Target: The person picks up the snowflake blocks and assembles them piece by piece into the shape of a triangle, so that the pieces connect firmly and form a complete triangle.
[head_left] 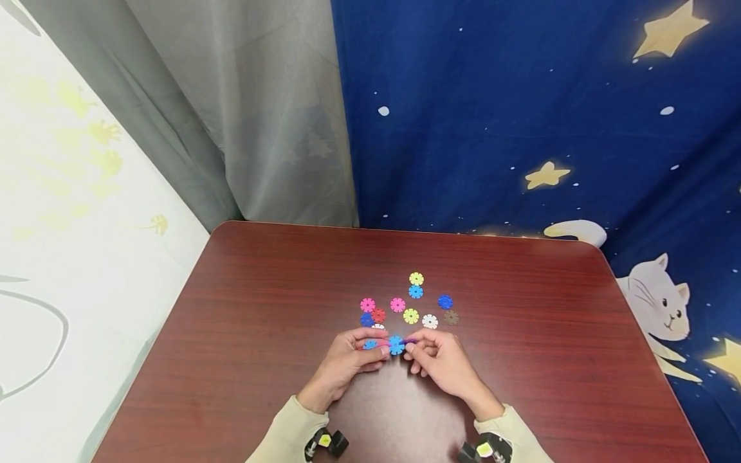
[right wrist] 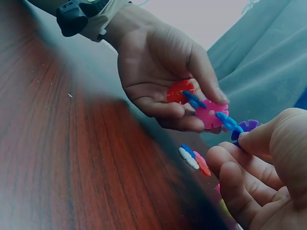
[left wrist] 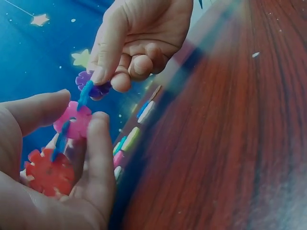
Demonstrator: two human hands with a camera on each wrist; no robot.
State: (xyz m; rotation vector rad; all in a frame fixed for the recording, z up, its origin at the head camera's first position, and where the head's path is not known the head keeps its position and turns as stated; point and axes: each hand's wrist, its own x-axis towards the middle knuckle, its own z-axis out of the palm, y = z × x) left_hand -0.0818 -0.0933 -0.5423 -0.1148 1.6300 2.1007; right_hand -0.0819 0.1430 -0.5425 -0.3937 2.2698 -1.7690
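"Pinching what, exactly?"

"Left hand (head_left: 350, 358): thumb and fingers closed on the pink disc (left wrist: 79, 129), red disc (left wrist: 50, 175) back towards the palm. Right hand (head_left: 444, 361): thumb and finger nipping the purple disc (right wrist: 248, 125). A light-blue disc (head_left: 396, 345) bridges the two pinches."

"What could go wrong?"

"Twisting or uneven pushing might pop that bridge loose; a weak pinch might drop purple near the loose discs (head_left: 411, 316) beyond the fingertips."

Brn tbl (head_left: 272, 289) w/ gry curtain (head_left: 283, 116) & blu star-print cloth (head_left: 451, 141) behind.
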